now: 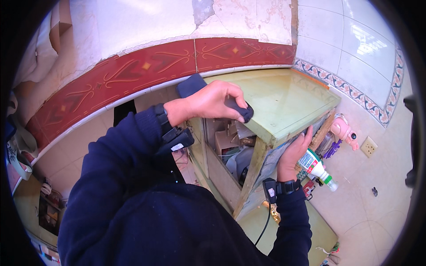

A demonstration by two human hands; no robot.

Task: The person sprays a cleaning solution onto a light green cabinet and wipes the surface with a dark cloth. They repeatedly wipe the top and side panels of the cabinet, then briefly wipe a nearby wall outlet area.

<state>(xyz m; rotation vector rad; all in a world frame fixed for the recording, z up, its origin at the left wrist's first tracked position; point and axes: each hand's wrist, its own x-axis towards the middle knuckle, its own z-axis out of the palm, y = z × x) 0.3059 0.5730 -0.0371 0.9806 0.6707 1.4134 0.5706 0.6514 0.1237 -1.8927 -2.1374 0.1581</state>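
Note:
My left hand [216, 99] pinches a dark, bunched cloth [245, 112] between thumb and fingertips, at the left front edge of a pale green cabinet top [279, 96]. Flat against the cabinet's right side lies my right hand [294, 154], fingers extended, holding nothing; its thumb is hidden. The cabinet's open front shows a cardboard box [226, 141] and jumbled items inside. Behind my left wrist, a dark blue object [191, 85] sits at the top's left end. Both wrists wear black straps with small devices.
A white bottle with a green cap [318, 168] and a pink toy-like figure [344, 129] are right of the cabinet. A wall socket [368, 147] is farther right. Red patterned tiles [146, 66] line the wall behind. A lower green surface [316, 226] extends at bottom right.

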